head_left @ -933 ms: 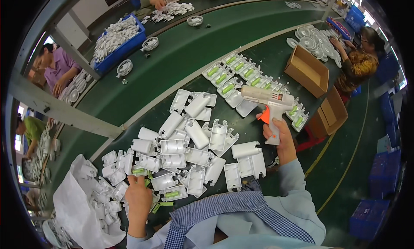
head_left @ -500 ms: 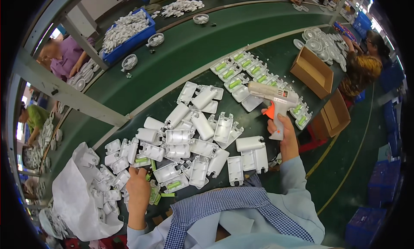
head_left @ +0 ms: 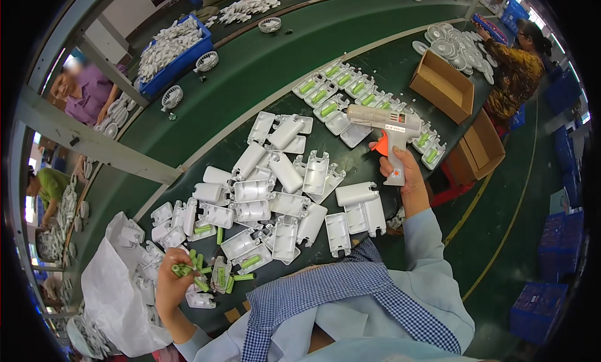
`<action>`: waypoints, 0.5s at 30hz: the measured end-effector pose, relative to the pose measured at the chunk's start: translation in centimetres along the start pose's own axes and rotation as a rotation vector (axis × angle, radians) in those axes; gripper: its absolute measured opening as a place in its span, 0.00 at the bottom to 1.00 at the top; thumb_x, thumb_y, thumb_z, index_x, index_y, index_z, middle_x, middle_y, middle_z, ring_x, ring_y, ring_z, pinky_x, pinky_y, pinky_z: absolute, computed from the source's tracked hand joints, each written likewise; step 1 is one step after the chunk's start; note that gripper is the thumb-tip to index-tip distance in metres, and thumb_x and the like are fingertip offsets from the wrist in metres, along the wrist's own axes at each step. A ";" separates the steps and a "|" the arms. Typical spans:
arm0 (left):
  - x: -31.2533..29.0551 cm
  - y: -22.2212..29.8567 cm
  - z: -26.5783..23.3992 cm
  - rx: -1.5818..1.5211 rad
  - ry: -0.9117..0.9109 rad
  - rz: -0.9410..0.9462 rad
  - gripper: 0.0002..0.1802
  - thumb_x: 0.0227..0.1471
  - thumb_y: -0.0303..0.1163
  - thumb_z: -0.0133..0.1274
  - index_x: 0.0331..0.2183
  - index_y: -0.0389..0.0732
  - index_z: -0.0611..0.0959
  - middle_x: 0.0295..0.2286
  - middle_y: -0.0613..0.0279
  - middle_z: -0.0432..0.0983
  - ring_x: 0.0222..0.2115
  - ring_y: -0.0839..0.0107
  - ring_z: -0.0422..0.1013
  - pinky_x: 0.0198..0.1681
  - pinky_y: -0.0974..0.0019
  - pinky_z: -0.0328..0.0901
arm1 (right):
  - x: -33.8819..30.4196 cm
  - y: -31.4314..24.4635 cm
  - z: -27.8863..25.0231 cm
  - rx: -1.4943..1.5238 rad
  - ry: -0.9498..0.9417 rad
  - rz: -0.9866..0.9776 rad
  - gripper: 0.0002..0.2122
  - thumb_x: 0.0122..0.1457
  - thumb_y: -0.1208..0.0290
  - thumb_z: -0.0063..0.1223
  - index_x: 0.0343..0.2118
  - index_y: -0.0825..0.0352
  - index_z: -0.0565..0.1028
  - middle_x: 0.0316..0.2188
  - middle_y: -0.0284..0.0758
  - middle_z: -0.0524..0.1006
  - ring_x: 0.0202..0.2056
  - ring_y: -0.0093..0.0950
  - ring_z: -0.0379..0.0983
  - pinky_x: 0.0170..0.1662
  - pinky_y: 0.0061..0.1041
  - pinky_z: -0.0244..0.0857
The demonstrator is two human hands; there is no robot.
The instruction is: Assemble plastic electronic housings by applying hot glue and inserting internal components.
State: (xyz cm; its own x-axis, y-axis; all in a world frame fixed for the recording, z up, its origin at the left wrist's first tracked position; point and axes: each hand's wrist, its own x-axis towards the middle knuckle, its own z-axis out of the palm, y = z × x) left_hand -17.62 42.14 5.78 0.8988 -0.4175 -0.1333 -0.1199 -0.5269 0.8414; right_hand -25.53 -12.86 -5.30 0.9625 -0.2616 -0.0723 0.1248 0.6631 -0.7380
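My right hand [head_left: 410, 179] is wrapped round the grip of a whitish hot glue gun [head_left: 383, 119] with an orange trigger; its nozzle points left. At the lower left, my left hand [head_left: 170, 285] is closed on several small green battery cells [head_left: 183, 270], whose ends show at the fingertips. More loose green cells [head_left: 230, 283] lie just right of that hand, next to the white plastic housings. A big heap of white housings [head_left: 287, 173] spreads between my hands. Beyond the gun's nozzle stand rows of open housings with green cells [head_left: 328, 108] in them.
A white sack [head_left: 113, 293] with more housings lies at the far left. Two cardboard boxes [head_left: 443, 89] stand at the right, near piled round fan covers [head_left: 454, 52]. A green conveyor [head_left: 250, 67] runs behind, carrying small fan parts. Co-workers sit beyond and at the right.
My left hand has drawn back toward me and left, and now grips several green cells. The glue gun stays in my right hand. The whole view has shifted slightly.
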 end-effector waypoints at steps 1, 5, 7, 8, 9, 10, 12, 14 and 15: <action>-0.1 -0.3 -0.5 -0.123 0.037 -0.030 0.14 0.38 0.11 0.50 0.29 0.37 0.71 0.32 0.63 0.65 0.29 0.71 0.71 0.28 0.72 0.68 | 0.0 -0.1 0.0 -0.002 -0.001 0.002 0.24 0.60 0.66 0.49 0.57 0.69 0.62 0.49 0.49 0.71 0.18 0.19 0.61 0.21 0.19 0.58; 2.0 -0.9 -0.5 -0.416 0.232 -0.247 0.14 0.44 0.14 0.51 0.34 0.38 0.71 0.34 0.61 0.70 0.25 0.73 0.73 0.22 0.75 0.64 | -0.1 0.2 0.2 0.036 -0.015 0.006 0.23 0.60 0.67 0.48 0.56 0.69 0.62 0.48 0.49 0.73 0.20 0.20 0.65 0.22 0.21 0.62; 2.7 -0.3 -0.1 -0.541 0.242 -0.191 0.13 0.48 0.18 0.53 0.36 0.40 0.70 0.34 0.60 0.71 0.26 0.73 0.71 0.22 0.76 0.63 | 0.1 0.3 0.4 0.021 -0.002 0.002 0.23 0.60 0.67 0.48 0.56 0.69 0.62 0.47 0.48 0.73 0.20 0.20 0.65 0.23 0.21 0.63; 3.1 0.1 0.1 -0.594 0.245 -0.164 0.14 0.48 0.17 0.53 0.37 0.40 0.70 0.35 0.59 0.71 0.26 0.73 0.72 0.22 0.76 0.63 | 0.2 0.2 0.4 0.005 0.006 -0.005 0.22 0.60 0.67 0.48 0.56 0.69 0.62 0.47 0.48 0.73 0.20 0.20 0.65 0.23 0.21 0.63; 3.6 0.5 0.1 -0.590 0.243 -0.164 0.14 0.48 0.17 0.53 0.37 0.40 0.70 0.35 0.59 0.71 0.26 0.73 0.72 0.22 0.76 0.63 | 0.2 0.3 0.2 0.010 0.001 -0.009 0.22 0.60 0.67 0.48 0.56 0.69 0.62 0.47 0.48 0.74 0.20 0.20 0.66 0.23 0.21 0.63; 4.1 1.0 0.1 -0.575 0.203 -0.160 0.15 0.48 0.16 0.53 0.39 0.37 0.71 0.35 0.59 0.71 0.26 0.72 0.73 0.22 0.75 0.65 | 0.2 0.2 0.1 0.014 0.002 -0.011 0.22 0.60 0.67 0.48 0.56 0.69 0.62 0.47 0.48 0.74 0.20 0.20 0.66 0.23 0.21 0.63; 5.2 2.1 0.3 -0.566 0.133 -0.139 0.17 0.47 0.14 0.51 0.42 0.33 0.72 0.35 0.58 0.70 0.26 0.71 0.74 0.22 0.76 0.66 | 0.1 0.3 -0.1 0.015 0.007 -0.026 0.23 0.60 0.67 0.48 0.56 0.69 0.62 0.47 0.47 0.74 0.20 0.20 0.66 0.22 0.21 0.63; 6.0 3.4 0.7 -0.529 0.088 -0.104 0.17 0.46 0.14 0.51 0.41 0.33 0.72 0.35 0.58 0.70 0.26 0.71 0.74 0.22 0.76 0.66 | 0.0 0.3 -0.1 0.016 0.005 -0.035 0.23 0.60 0.67 0.48 0.57 0.69 0.61 0.47 0.47 0.74 0.20 0.20 0.66 0.22 0.21 0.63; 6.4 3.9 0.8 -0.499 0.047 -0.071 0.17 0.45 0.13 0.51 0.41 0.33 0.72 0.36 0.58 0.70 0.27 0.70 0.74 0.21 0.75 0.66 | -0.1 0.2 -0.1 0.010 0.001 -0.040 0.23 0.60 0.66 0.48 0.57 0.69 0.61 0.47 0.47 0.74 0.20 0.20 0.66 0.22 0.21 0.63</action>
State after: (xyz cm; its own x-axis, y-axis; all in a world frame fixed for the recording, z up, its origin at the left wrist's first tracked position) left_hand -12.65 36.76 7.79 0.9170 -0.3536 -0.1847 0.1474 -0.1299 0.9805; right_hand -25.59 -12.74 -5.52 0.9563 -0.2889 -0.0436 0.1657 0.6593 -0.7334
